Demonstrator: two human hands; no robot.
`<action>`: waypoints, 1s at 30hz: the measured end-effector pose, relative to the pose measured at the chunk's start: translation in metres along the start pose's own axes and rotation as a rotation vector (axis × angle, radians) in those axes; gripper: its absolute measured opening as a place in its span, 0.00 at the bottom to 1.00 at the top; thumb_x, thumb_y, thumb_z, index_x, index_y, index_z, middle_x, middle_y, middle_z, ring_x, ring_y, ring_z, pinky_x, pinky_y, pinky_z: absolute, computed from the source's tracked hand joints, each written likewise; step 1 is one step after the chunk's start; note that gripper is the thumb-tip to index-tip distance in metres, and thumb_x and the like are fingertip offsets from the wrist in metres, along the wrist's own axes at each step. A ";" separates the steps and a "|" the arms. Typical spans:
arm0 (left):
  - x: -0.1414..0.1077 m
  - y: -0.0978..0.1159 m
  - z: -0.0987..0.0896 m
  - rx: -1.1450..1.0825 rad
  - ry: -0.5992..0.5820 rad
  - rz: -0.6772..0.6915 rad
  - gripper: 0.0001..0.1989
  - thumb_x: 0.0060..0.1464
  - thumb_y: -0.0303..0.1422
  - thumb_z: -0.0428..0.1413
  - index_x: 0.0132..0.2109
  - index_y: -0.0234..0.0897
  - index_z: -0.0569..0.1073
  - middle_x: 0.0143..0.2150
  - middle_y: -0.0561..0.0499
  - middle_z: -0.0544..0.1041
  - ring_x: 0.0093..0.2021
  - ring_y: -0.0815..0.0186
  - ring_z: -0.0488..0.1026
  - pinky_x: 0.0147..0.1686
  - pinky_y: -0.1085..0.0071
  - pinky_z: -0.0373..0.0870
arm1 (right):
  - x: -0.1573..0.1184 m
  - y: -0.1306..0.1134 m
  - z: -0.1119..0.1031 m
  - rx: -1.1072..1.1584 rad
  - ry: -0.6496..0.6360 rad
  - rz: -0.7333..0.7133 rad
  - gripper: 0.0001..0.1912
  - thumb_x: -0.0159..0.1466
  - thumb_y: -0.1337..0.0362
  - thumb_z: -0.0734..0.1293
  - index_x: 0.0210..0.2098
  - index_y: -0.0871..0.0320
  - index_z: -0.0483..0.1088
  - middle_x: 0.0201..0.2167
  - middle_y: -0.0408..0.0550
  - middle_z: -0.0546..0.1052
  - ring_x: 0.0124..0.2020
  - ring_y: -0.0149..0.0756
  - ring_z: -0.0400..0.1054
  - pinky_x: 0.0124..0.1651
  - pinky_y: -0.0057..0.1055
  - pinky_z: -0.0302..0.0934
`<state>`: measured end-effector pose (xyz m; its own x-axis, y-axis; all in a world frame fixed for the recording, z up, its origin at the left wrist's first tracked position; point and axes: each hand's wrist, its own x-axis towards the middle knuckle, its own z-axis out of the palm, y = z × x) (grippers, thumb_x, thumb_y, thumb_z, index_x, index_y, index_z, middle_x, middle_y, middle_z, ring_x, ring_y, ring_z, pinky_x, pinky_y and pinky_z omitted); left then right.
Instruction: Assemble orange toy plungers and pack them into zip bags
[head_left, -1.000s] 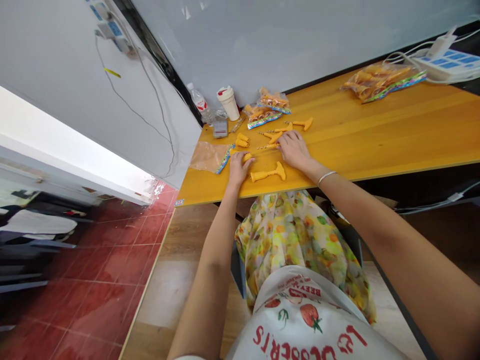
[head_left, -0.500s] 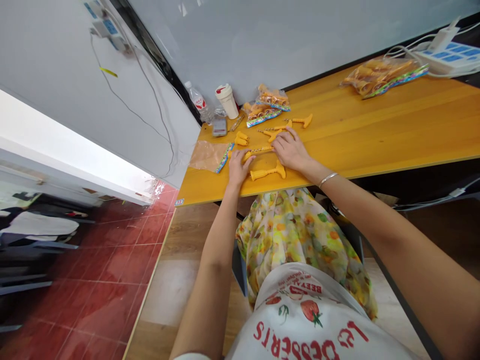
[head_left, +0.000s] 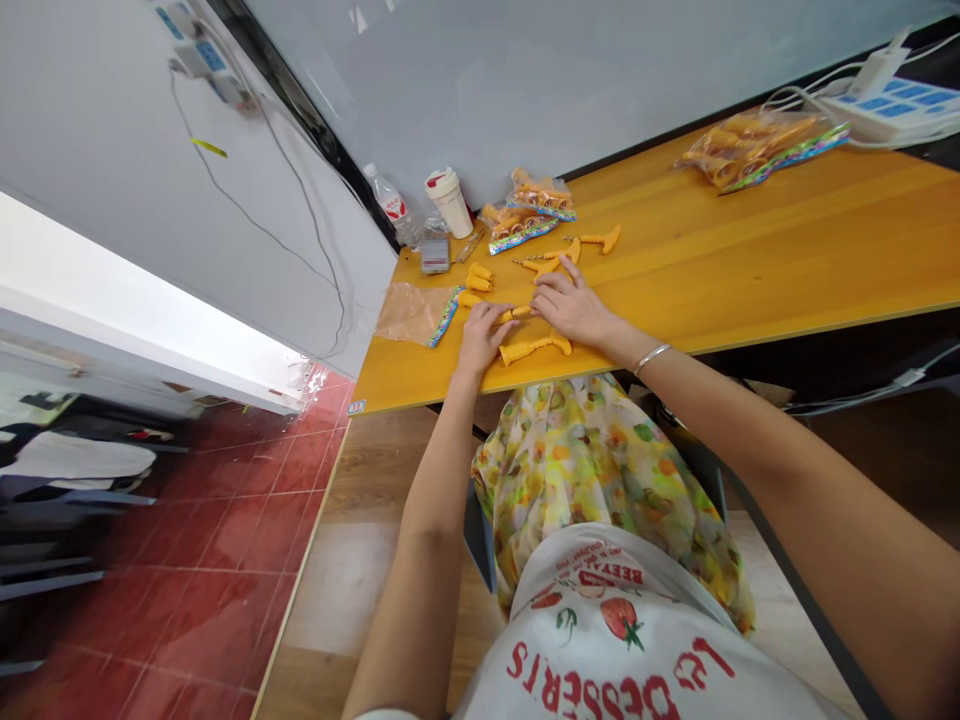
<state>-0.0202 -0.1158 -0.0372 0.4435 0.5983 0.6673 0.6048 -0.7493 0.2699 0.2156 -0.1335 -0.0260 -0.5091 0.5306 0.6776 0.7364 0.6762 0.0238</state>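
My left hand [head_left: 478,342] is closed around a yellow plastic sleeve [head_left: 511,316] just above the table. Opposite it, my right hand [head_left: 571,308] grips a yellow corkscrew [head_left: 527,311], its handle mostly hidden by the fingers. The corkscrew's metal spiral no longer shows, and its end meets the sleeve. Close in front lies a sleeved corkscrew [head_left: 534,347] with a T-shaped handle. Beyond my right hand are corkscrews with bare spirals, one [head_left: 606,240] farthest right and another [head_left: 546,266] by my fingertips. Loose yellow sleeves [head_left: 480,278] lie beyond my left hand.
An opened plastic bag [head_left: 412,312] lies at the left. Behind stand a water bottle [head_left: 390,203] and a white cup [head_left: 450,203], near a small grey box [head_left: 435,254]. Filled bags [head_left: 517,225] rest at the back; a larger bag [head_left: 757,150] and a power strip [head_left: 896,105] are far right.
My hands have come closer together. The metal spiral that showed between them is now out of sight, with the corkscrew's yellow part against the sleeve.
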 end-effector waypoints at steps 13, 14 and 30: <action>0.002 0.000 0.001 -0.106 0.073 -0.071 0.22 0.65 0.51 0.52 0.49 0.39 0.79 0.44 0.44 0.80 0.45 0.61 0.76 0.50 0.64 0.71 | -0.002 0.011 0.004 0.069 0.120 0.067 0.19 0.72 0.66 0.55 0.57 0.49 0.71 0.65 0.48 0.69 0.69 0.45 0.55 0.72 0.64 0.41; 0.003 -0.001 0.001 -0.113 0.090 -0.079 0.22 0.65 0.51 0.52 0.48 0.39 0.79 0.44 0.44 0.81 0.45 0.61 0.76 0.51 0.64 0.71 | -0.003 0.012 0.003 0.062 0.111 0.069 0.20 0.72 0.67 0.56 0.57 0.48 0.71 0.65 0.47 0.69 0.69 0.45 0.55 0.72 0.63 0.41; 0.002 0.006 -0.003 -0.046 -0.008 -0.050 0.22 0.65 0.51 0.51 0.51 0.40 0.78 0.46 0.43 0.81 0.47 0.60 0.77 0.51 0.63 0.72 | -0.004 0.008 0.008 0.151 -0.130 0.279 0.35 0.74 0.44 0.45 0.47 0.59 0.75 0.32 0.56 0.81 0.38 0.48 0.75 0.49 0.45 0.63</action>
<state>-0.0175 -0.1199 -0.0324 0.4192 0.6376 0.6463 0.5951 -0.7306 0.3349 0.2199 -0.1263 -0.0339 -0.3575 0.7598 0.5430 0.7858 0.5589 -0.2647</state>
